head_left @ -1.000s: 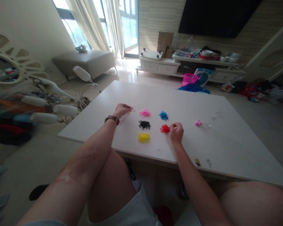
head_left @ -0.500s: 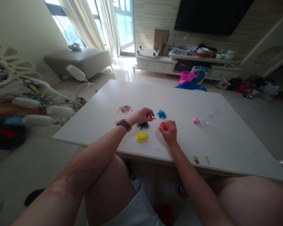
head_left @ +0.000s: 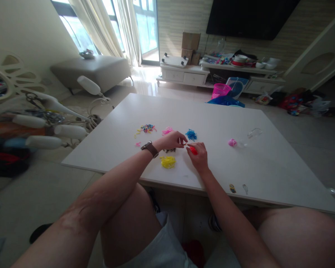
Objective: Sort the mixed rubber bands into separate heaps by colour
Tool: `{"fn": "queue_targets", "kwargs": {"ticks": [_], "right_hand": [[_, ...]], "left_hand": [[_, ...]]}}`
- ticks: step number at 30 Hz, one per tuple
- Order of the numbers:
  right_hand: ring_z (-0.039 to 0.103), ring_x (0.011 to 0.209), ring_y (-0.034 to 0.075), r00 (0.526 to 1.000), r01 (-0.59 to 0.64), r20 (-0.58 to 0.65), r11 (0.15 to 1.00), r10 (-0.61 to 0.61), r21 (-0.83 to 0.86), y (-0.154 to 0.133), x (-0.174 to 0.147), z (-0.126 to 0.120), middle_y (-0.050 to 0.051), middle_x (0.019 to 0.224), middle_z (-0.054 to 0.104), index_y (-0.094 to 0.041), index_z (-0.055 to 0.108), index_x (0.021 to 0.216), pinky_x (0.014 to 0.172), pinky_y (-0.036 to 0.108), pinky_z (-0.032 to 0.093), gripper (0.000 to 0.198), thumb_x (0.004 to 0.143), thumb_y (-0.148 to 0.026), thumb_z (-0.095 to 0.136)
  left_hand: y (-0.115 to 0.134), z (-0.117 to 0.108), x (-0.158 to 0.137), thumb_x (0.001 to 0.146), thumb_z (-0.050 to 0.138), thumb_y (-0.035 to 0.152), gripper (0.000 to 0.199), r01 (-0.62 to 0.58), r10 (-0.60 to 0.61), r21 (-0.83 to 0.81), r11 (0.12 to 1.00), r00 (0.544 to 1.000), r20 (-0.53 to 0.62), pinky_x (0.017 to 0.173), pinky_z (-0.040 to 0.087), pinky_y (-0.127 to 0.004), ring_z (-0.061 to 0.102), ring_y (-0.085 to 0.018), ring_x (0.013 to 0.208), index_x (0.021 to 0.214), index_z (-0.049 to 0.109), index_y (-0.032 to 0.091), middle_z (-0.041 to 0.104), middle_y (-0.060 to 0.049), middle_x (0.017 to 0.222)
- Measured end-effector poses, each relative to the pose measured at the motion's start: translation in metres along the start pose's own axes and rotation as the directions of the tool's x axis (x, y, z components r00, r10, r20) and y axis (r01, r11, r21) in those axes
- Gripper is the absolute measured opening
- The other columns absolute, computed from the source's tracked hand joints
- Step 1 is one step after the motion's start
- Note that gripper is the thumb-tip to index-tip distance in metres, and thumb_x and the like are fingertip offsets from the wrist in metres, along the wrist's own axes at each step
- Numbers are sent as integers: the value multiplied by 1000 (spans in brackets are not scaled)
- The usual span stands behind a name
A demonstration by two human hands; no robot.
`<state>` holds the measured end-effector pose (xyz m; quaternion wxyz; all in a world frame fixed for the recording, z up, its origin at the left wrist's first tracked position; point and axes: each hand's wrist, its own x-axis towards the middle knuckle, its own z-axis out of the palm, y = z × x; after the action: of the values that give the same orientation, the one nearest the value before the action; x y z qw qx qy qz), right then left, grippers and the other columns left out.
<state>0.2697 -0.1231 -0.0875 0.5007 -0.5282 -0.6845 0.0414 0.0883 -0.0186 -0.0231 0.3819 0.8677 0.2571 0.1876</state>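
My left hand (head_left: 175, 140) is closed in a pinch on a few small bands that look like rubber bands (head_left: 185, 144), dark and reddish at the fingertips. Close beside it, my right hand (head_left: 198, 155) pinches at the same spot, its fingertips almost touching the left ones. What lies between the right fingers is too small to make out. Under the right hand shows a red pile of bands (head_left: 193, 150). A black pile (head_left: 171, 150) is partly hidden below my left hand. Around them lie a yellow pile (head_left: 168, 162), a blue pile (head_left: 191, 134) and a pink pile (head_left: 167, 131).
A mixed-colour pile (head_left: 147, 128) and a few pink pieces (head_left: 138, 144) lie left on the white table (head_left: 226, 163). On the right are a pink ball-like object (head_left: 232, 142), a clear container (head_left: 254, 133), a minion figure (head_left: 232, 188) and a small clear piece (head_left: 245, 189).
My left hand has moved slightly right and down, toward my right hand. The right fingertips have risen off the red pile to meet it. The pink pile has come into view.
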Motion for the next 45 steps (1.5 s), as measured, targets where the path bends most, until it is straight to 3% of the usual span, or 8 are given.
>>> {"fn": "queue_targets", "kwargs": {"ticks": [12,19,25,29,32,35,37,45], "right_hand": [[64,88,24,996,85,17,996,-85,20,-2,0,1,4,87,74,-24,70,86,83,40,53,9,93,-22,63],[62,82,22,987,142,74,989,-145,52,-4,-2,3,2,80,71,-24,67,82,77,37,52,13,88,-14,64],[63,85,21,903,312,284,947,-322,79,-17,-9,14,3,83,74,-24,70,88,80,37,52,13,94,-16,60],[64,87,22,857,381,342,921,-386,85,-23,-13,20,4,83,74,-24,71,93,78,36,52,10,95,-21,62],[64,87,21,908,313,266,946,-323,78,-22,-12,19,4,85,73,-24,70,93,79,37,53,7,96,-25,63],[62,86,22,977,198,76,980,-199,12,-19,-9,14,5,86,71,-23,68,90,82,39,53,9,96,-25,61],[62,89,23,991,130,-17,990,-131,-50,-16,-7,11,5,89,70,-24,68,91,84,41,53,9,95,-25,61],[62,114,25,995,96,8,993,-95,-74,-13,-6,11,7,125,70,-26,70,116,100,46,53,24,93,-25,62]], "left_hand": [[6,-2,-2,79,71,21,13,42,-44,21,999,996,80,59,45,-22,62,-13,67,88,76,13,70,-3,72],[0,-9,-2,80,71,21,10,61,-61,-3,998,998,-16,61,46,-22,62,-13,67,85,75,13,72,-3,74],[-12,-13,-2,79,72,20,12,72,-65,78,994,994,-91,62,46,-24,62,-13,66,86,77,13,74,-5,76],[-10,-13,-2,79,71,18,11,76,-67,95,993,994,-90,63,46,-24,62,-13,66,87,78,13,74,-5,76],[-8,-12,-2,78,73,18,12,83,-76,84,993,994,-83,62,47,-23,63,-13,66,88,78,13,73,-5,75],[-7,-11,-2,78,74,18,14,79,-74,68,995,995,-71,61,46,-23,63,-13,66,89,78,12,74,-5,74],[-7,-11,-2,78,74,19,14,73,-69,60,996,995,-66,60,46,-23,63,-13,65,89,78,12,73,-5,73],[1,-9,-3,79,74,19,10,31,-30,24,999,999,-45,61,46,-22,63,-13,66,86,77,13,72,-4,71]]}}
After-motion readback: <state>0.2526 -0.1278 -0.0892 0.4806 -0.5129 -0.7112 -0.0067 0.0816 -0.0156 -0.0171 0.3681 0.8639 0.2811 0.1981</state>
